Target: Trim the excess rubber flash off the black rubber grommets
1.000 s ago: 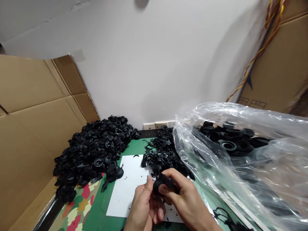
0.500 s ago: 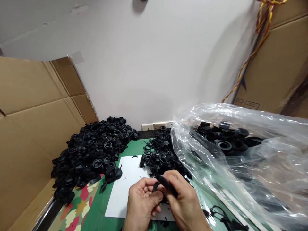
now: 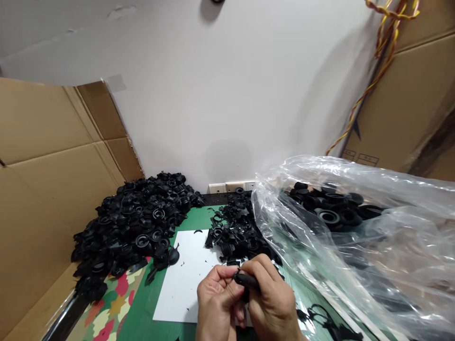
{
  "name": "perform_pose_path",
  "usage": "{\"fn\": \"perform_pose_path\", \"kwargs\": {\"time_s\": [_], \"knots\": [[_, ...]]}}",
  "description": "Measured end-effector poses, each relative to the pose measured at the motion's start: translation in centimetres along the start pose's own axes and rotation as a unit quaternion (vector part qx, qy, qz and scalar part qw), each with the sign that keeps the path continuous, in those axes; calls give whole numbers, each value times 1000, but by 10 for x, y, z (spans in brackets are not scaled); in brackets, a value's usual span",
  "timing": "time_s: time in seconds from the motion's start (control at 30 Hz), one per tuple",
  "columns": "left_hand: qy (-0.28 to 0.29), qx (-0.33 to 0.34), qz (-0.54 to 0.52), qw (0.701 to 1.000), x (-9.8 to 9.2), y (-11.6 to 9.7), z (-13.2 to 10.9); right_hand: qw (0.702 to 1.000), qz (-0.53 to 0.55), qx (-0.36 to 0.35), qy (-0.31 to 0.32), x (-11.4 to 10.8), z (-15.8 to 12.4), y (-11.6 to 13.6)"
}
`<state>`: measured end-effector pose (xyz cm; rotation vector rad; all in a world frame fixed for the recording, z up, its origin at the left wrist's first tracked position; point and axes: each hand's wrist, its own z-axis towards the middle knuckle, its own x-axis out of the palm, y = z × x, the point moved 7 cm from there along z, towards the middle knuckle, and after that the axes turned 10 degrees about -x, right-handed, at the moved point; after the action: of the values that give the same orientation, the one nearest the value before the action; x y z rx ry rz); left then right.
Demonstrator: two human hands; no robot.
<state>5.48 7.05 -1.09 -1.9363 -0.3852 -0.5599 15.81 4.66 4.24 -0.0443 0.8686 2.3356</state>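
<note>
My left hand [image 3: 217, 303] and my right hand [image 3: 273, 296] meet above the lower part of a white sheet [image 3: 174, 293]. Between them is a black rubber part [image 3: 248, 281], dark and rounded, mostly covered by my fingers. My right fingers wrap round it, while my left thumb and forefinger pinch its near end. Just beyond my hands lies a heap of torn black rubber scraps [image 3: 245, 222]. A larger pile of black ribbed rubber parts [image 3: 135, 222] fills the left side.
On the right, a clear plastic bag [image 3: 305, 255] holds several black rubber rings [image 3: 329, 217]. Thin black offcuts [image 3: 327, 322] lie at the lower right. Cardboard [image 3: 53, 137] stands at the left, with a wall behind. A twisted yellow-red wire [image 3: 369, 90] hangs at the right.
My hands have drawn closer together and turned the black rubber part, so less of it shows. The view has shifted slightly.
</note>
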Motion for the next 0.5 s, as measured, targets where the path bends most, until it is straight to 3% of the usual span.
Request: {"fn": "perform_pose_path", "kwargs": {"time_s": [0.1,0.2,0.3,0.37,0.5], "knots": [[-66,38,5,997,-12,-7,-14,993,-55,81,-71,-30,13,-23],[-117,69,9,991,-27,-19,-26,972,-121,177,-92,-61,23,-49],[-138,42,-11,989,-32,-26,-26,971,-70,229,11,-51,21,-64],[-129,31,-29,991,-30,-30,-22,974,-14,211,83,-32,15,-61],[-114,5,-62,991,-29,-31,-18,978,54,165,114,-12,2,-44]]}}
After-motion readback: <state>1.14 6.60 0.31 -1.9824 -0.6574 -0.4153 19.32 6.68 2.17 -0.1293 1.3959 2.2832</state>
